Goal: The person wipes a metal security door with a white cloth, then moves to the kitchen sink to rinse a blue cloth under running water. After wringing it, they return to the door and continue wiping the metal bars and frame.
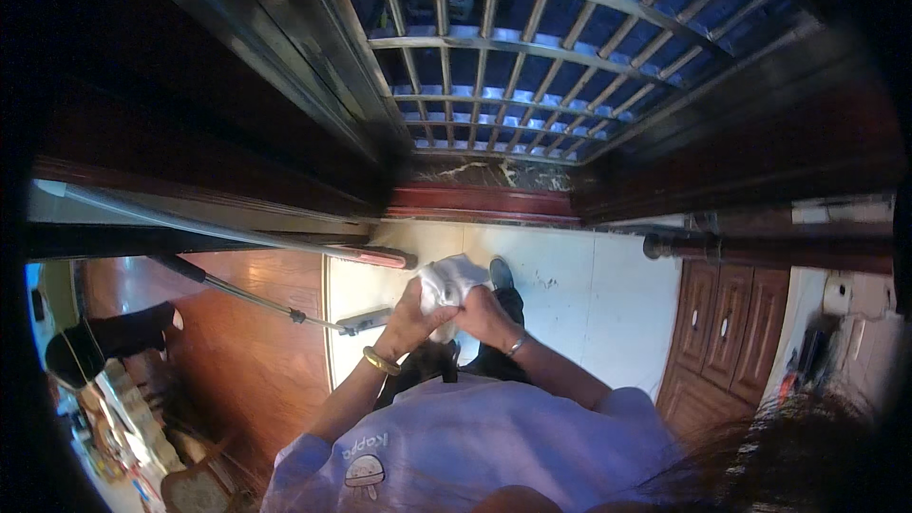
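A bunched white cloth (456,276) is in both my hands, in front of my body above the pale floor. My left hand (412,320) grips its left side, and a gold bangle (381,361) circles that wrist. From the right, my right hand (486,319) holds the cloth, its thumb close to the left one near the cloth's lower edge. A silver-coloured band (516,346) is around the right wrist. Folds hide some of my fingertips. Below the cloth, my dark trousers and one dark shoe (501,274) show.
Ahead is a window with a metal grille (491,43) above a dark marbled sill (491,172). A long-handled broom or mop with a reddish head (377,256) and a flat mop (367,320) are at left. Wooden cabinet doors (716,335) stand at right.
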Demonstrator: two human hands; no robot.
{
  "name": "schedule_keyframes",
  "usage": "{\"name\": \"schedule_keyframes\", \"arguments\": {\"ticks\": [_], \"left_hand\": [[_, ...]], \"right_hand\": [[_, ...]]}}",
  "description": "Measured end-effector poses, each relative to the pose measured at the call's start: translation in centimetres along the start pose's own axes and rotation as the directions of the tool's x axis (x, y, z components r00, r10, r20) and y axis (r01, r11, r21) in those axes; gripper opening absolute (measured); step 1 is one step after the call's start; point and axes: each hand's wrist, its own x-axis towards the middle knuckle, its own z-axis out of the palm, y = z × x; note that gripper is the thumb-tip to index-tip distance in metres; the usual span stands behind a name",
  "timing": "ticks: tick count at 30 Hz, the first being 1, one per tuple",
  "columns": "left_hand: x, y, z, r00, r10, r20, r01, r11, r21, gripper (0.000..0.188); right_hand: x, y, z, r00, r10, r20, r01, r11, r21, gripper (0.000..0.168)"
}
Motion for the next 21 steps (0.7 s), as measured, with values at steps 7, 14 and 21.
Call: {"name": "schedule_keyframes", "arguments": {"ticks": [7,14,21], "left_hand": [[-3.2,-2.8,-2.3,0.964,-0.256,0.07,0.265,0.931,-0.25,0.02],[-4.2,-5.5,0.1,0.958,-0.288,0.0,0.28,0.933,-0.227,0.021],[-4.5,-8.8,5.6,0.95,-0.312,0.019,0.311,0.938,-0.153,0.025]], "right_hand": [[-7.5,1.0,2.7,0.958,0.281,0.058,-0.286,0.948,0.141,0.043],[-20.2,8.6,0.8,0.869,0.481,-0.117,-0.403,0.824,0.399,0.019],[-47.9,22.9,1.6,0.325,0.709,-0.626,-0.693,0.629,0.352,0.017]]}}
